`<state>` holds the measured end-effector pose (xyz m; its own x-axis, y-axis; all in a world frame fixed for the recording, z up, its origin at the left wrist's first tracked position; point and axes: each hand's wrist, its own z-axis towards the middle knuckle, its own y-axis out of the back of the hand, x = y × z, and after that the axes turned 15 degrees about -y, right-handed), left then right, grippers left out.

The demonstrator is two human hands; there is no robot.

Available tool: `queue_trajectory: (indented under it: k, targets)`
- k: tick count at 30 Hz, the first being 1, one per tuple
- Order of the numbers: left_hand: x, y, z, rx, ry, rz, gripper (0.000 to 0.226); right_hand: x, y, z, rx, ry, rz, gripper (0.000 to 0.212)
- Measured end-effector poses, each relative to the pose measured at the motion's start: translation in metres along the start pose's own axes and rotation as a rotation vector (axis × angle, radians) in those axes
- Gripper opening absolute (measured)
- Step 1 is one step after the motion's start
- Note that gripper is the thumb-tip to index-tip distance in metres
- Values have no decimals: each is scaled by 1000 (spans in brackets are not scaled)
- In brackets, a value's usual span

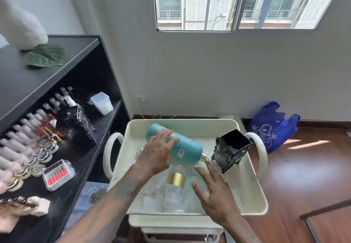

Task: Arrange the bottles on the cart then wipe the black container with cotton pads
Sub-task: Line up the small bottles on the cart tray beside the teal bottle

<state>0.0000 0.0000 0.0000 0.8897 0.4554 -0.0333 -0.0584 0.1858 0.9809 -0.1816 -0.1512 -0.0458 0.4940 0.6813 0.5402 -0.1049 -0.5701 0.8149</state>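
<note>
Black shelving (62, 83) fills the view from 8 to 10 o'clock, its lower shelf lined with rows of pale nail-polish bottles (28, 128), round jars (40, 155), a clear case of red drill bits (58, 174) and a clear tub (101, 103). Cream and perforated, the cart's top tray (252, 185) sits at 6 o'clock on a wooden floor, with a blue plastic bag (271, 126) slumped against the wall at 3 o'clock. Inside the tray, a teal bottle (187, 145) lies tilted on its side, its gold neck pointing toward 4 o'clock, just beside the black container (232, 148), which stands tilted at the tray's right edge. The left hand (157, 153) rests across the teal bottle, fingers bent over its body. A clear bottle with a gold band (175, 185) lies nearer the tray's front. The right hand (214, 195) hovers over the tray at 5 o'clock, fingers spread and holding nothing.
</note>
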Motion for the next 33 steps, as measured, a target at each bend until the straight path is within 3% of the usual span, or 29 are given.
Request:
queue_trajectory:
  k: [4,8,14,17,22,26,30,33]
  targets:
    - [0,4,74,488,-268,118,90,-7,-3,4,-26,-8,70,56]
    - [-1,-1,95,672,-315,121,91,-12,-5,2,-115,-43,202,60]
    - [33,18,83,389,-252,-77,82,-13,-5,0,-137,-2,172,50]
    - [61,44,69,187,-57,-260,84,-15,-7,1,-138,4,157,48]
    - [104,58,31,-168,353,-516,78,20,-1,11,-391,174,173,34]
    - [117,49,4,-376,558,-638,76,85,-17,43,-238,272,-27,42]
    - [117,37,-7,-401,523,-672,80,118,-42,68,69,101,-470,59]
    - [118,31,-8,-422,524,-708,82,122,-46,73,83,74,-458,57]
